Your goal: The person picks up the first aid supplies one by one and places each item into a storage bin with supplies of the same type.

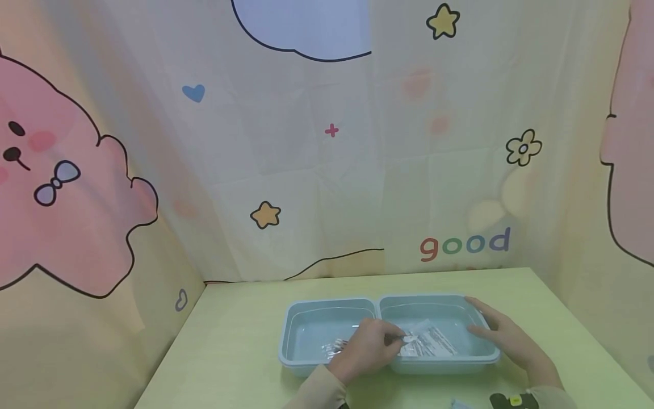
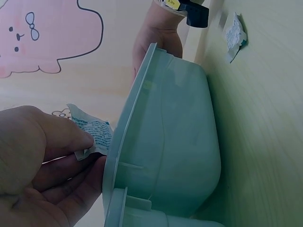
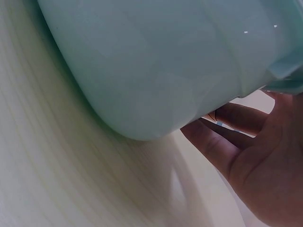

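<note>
My left hand (image 1: pixel 370 343) pinches a small white sachet with blue-green print between thumb and fingers; the sachet (image 2: pixel 97 135) shows best in the left wrist view. This hand is over the front edge where two light blue plastic bins meet. Several printed packets (image 1: pixel 431 341) lie in the right bin (image 1: pixel 444 360). Clear-wrapped pieces (image 1: pixel 334 346) lie in the left bin (image 1: pixel 301 363), partly hidden by my left hand. At the right bin's right end, my right hand (image 1: pixel 511 338) holds the rim, thumb reaching over it; some fingers are hidden behind the wall.
A crumpled printed wrapper (image 2: pixel 235 37) lies on the pale table (image 1: pixel 225 341) in front of the right bin. Printed curtains (image 1: pixel 327 170) hang behind the table and along both sides.
</note>
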